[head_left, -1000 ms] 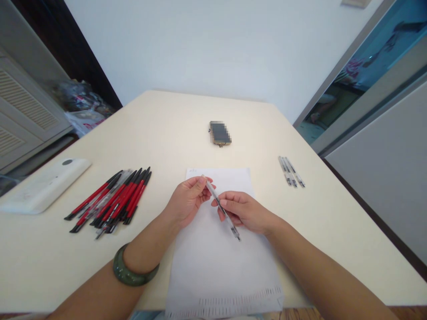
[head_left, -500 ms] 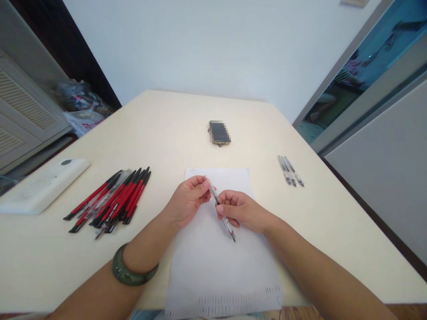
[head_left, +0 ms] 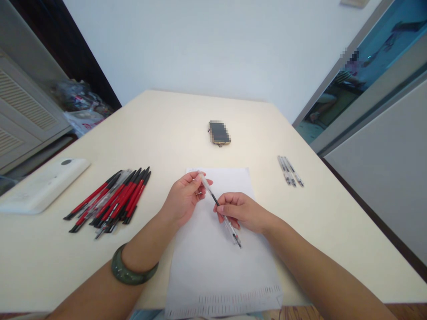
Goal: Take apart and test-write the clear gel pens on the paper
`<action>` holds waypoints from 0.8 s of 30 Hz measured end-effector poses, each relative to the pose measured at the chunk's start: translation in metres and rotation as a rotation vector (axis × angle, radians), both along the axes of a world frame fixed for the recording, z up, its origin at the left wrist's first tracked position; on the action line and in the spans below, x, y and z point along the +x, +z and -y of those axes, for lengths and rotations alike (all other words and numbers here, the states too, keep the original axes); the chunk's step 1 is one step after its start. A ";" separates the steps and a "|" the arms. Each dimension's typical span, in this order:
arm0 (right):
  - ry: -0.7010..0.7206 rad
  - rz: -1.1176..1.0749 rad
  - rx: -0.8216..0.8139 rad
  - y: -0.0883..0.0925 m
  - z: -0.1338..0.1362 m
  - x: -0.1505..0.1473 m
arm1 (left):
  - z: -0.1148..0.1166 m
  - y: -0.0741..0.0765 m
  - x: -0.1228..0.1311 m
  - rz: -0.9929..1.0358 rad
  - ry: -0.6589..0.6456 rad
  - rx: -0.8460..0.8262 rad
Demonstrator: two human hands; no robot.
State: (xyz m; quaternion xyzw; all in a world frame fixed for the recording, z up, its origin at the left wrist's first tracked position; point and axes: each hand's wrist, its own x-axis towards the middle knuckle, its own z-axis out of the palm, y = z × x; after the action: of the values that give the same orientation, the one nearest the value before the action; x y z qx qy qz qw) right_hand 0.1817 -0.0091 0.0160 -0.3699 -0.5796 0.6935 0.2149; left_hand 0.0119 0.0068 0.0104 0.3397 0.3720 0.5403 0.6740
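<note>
A slim clear pen (head_left: 230, 225) slants between my hands above a white sheet of paper (head_left: 213, 262). My left hand (head_left: 185, 195) pinches its translucent far end between thumb and fingers. Around the middle of the barrel, the fingers of my right hand (head_left: 238, 209) are closed. A dark stretch of the pen shows between the two grips; whether it is bare refill I cannot tell. The clip end points down toward the paper's lower right. Rows of short pen strokes run along the sheet's near edge.
Left of the paper lies a pile of red-and-black pens (head_left: 122, 195) with some clear ones. Several clear pens (head_left: 290, 171) lie side by side at right. A pixelated dark device (head_left: 219, 132) lies farther back. A white plastic object (head_left: 43, 184) rests at far left.
My left hand has moved slightly up and left with the pen's far end. The dark stretch between my hands looks longer, and the clip end sits lower and farther right.
</note>
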 end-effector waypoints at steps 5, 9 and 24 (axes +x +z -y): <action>0.042 0.067 0.007 0.000 0.000 0.002 | -0.002 0.001 -0.003 0.019 0.062 0.012; 0.068 0.107 0.000 -0.001 0.000 0.003 | -0.003 0.002 -0.004 0.022 0.096 0.017; 0.067 0.147 0.010 0.000 0.000 0.004 | -0.004 0.001 -0.006 0.049 0.110 0.048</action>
State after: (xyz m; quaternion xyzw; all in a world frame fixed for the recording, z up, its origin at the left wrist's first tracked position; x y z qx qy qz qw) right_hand 0.1855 -0.0091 0.0157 -0.3990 -0.6094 0.6684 0.1506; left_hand 0.0063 0.0108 0.0118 0.3217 0.3602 0.5934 0.6439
